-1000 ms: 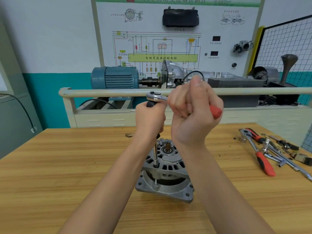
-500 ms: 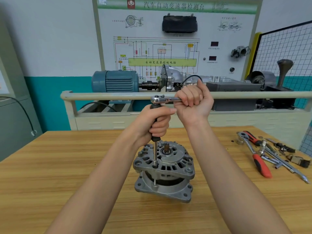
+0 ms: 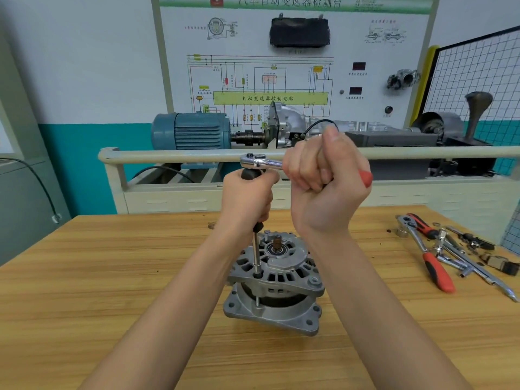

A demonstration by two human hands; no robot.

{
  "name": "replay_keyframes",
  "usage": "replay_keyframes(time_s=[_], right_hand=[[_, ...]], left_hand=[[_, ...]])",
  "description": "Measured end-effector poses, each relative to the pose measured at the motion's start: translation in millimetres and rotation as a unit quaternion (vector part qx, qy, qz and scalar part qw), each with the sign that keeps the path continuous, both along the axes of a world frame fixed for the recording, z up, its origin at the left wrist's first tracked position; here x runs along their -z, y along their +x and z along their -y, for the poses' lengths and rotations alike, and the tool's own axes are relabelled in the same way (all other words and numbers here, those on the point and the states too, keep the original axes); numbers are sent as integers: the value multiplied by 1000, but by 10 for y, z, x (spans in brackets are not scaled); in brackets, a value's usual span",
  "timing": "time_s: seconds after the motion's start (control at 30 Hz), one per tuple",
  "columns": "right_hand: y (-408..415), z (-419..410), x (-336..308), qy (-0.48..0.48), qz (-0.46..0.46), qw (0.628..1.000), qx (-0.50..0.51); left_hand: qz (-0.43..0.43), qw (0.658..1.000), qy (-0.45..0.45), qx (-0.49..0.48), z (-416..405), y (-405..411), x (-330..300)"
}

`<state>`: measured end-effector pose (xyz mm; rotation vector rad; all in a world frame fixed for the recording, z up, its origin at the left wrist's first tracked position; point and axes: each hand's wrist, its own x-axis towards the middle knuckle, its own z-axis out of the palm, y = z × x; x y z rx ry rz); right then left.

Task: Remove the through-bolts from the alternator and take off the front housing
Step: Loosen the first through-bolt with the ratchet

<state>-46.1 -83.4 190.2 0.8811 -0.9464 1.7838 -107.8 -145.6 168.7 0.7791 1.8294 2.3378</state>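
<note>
A grey alternator (image 3: pixel 274 288) stands upright on the wooden bench (image 3: pixel 112 277), shaft end up. Its front housing (image 3: pixel 284 268) sits slightly raised and tilted above the rear part. A long extension bar (image 3: pixel 256 256) reaches down onto a through-bolt at the housing's left edge. My left hand (image 3: pixel 247 201) grips the bar's black handle just under the ratchet head (image 3: pixel 253 161). My right hand (image 3: pixel 326 181) is closed on the ratchet's red handle, whose tip (image 3: pixel 365 178) sticks out to the right.
To the right on the bench lie a second red-handled ratchet (image 3: pixel 433 260), several sockets, bars and small parts (image 3: pixel 472 254). Behind the bench stands a trainer rig with a rail (image 3: pixel 168 156), a blue motor (image 3: pixel 191 130) and a wiring board.
My right hand has swung the ratchet handle back toward me and to the right, after pushing it away half a second ago. My left hand stays on the bar.
</note>
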Motion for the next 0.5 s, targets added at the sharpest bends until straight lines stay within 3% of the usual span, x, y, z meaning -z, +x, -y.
replay_keyframes(time_s=[0.13, 0.3, 0.4, 0.5], right_hand=[[-85, -278, -62, -62, 67, 978, -187], [-286, -468, -24, -220, 103, 868, -433], [-271, -487, -5, -239, 103, 869, -422], [-157, -440, -9, -234, 101, 904, -343]], left_hand=[[-31, 992, -6, 122, 135, -69, -3], [-71, 954, -35, 288, 166, -64, -23], [-30, 946, -25, 320, 111, -50, -17], [-17, 968, -20, 248, 83, -45, -10]])
